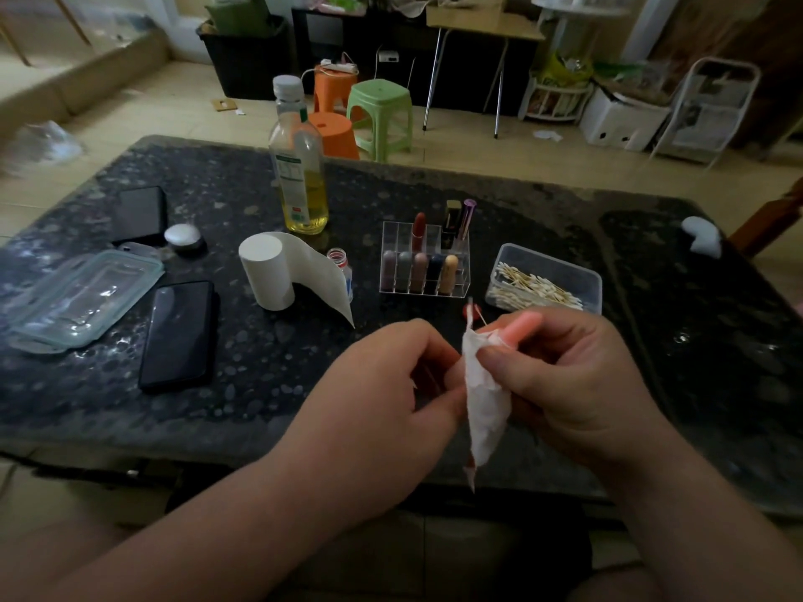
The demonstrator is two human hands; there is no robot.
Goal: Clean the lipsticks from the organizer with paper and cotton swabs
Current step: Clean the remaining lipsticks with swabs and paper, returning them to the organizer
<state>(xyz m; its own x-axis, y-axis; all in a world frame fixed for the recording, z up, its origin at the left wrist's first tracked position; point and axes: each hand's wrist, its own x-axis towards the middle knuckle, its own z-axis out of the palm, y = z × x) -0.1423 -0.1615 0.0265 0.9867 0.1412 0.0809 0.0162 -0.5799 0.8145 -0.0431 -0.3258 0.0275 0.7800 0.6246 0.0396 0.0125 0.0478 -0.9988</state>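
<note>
The dark speckled worktop [269,384] carries an oil bottle [300,167], paper roll [267,271], lipstick organizer [393,236], swab box [565,265], phone [179,334] and clear lid [82,293].

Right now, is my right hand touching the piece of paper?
Touching. The head view shows the right hand pinching the piece of paper, with the thumb pressed on its upper part.

I'm counting as I go: eight lipsticks [419,271] in one organizer [393,236], five in the front row and three behind. One box [580,273], with more cotton swabs [534,286] in it than I can count. One paper roll [267,271], one paper piece [484,406]. Two phones: far phone [141,215], near phone [180,334]. One oil bottle [300,167], one small bottle [341,262], one clear lid [82,297]. On the floor, two orange stools [334,86] and one green stool [382,110]
</note>
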